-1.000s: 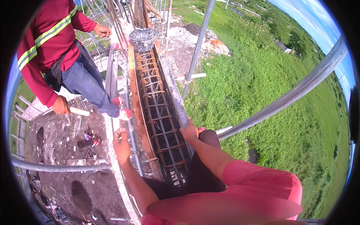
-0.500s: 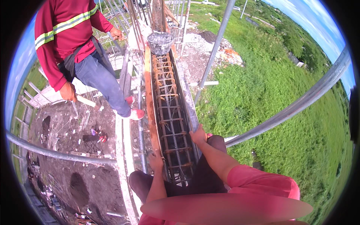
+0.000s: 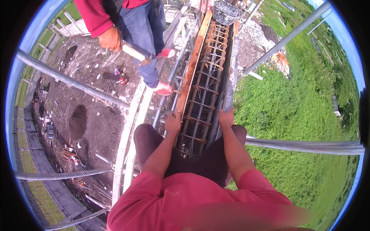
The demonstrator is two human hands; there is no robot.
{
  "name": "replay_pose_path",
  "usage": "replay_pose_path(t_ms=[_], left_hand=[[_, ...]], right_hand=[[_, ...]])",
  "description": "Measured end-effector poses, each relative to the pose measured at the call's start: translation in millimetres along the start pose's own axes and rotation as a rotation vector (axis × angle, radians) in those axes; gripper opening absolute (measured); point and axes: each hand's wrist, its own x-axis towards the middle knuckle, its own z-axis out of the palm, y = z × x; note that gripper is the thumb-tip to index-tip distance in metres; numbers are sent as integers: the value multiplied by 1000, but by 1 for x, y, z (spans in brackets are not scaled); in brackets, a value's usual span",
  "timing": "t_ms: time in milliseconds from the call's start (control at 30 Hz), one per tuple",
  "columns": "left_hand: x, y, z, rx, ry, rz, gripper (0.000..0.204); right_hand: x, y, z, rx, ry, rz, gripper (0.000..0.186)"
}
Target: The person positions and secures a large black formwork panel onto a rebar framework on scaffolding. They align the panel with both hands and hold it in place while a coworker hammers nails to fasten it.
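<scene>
I straddle a long, narrow wooden beam form with a rusty rebar cage (image 3: 203,92) lying inside it. My left hand (image 3: 172,122) is closed over the upper edge of the left form board (image 3: 191,73), which is orange-brown. On the other side, my right hand (image 3: 226,117) grips the top of the greyish right form board (image 3: 231,77). The fingertips are partly hidden behind the boards. At the far end of the form, a dark, cement-smeared bucket (image 3: 227,12) rests above the cage.
A co-worker in red sleeves and jeans stands at the far left, holding a hammer-like tool (image 3: 133,52) with a pale handle. Metal scaffold pipes (image 3: 73,81) cross both sides. Pale planks (image 3: 135,123) run left of the form. Ground and grass lie far below.
The view has tilted down and swung, so the form and co-worker appear shifted right. Both my hands stay on the boards, now nearly level with each other. The co-worker's tool arm appears closer.
</scene>
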Motion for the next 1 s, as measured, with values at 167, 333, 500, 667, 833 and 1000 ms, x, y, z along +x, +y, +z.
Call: replay_pose_path(t_ms=[167,333,500,667,833,1000], left_hand=[[-5,-1,-6,-75,-7,-28,74],[-11,1,-9,-98,15,-38,79],[-13,0,-10,-106,-10,-58,81],[-11,-3,-10,-116,10,-44,79],[-10,-2,-10,-92,15,-45,79],[-10,-2,-9,-105,40,-35,79]], right_hand=[[6,5,11,-29,36,-48,99],[18,15,16,-66,26,-107,103],[20,17,17,-54,22,-107,106],[15,13,13,-44,-13,-107,110],[15,11,14,-40,30,-119,105],[17,15,15,-71,35,-114,103]])
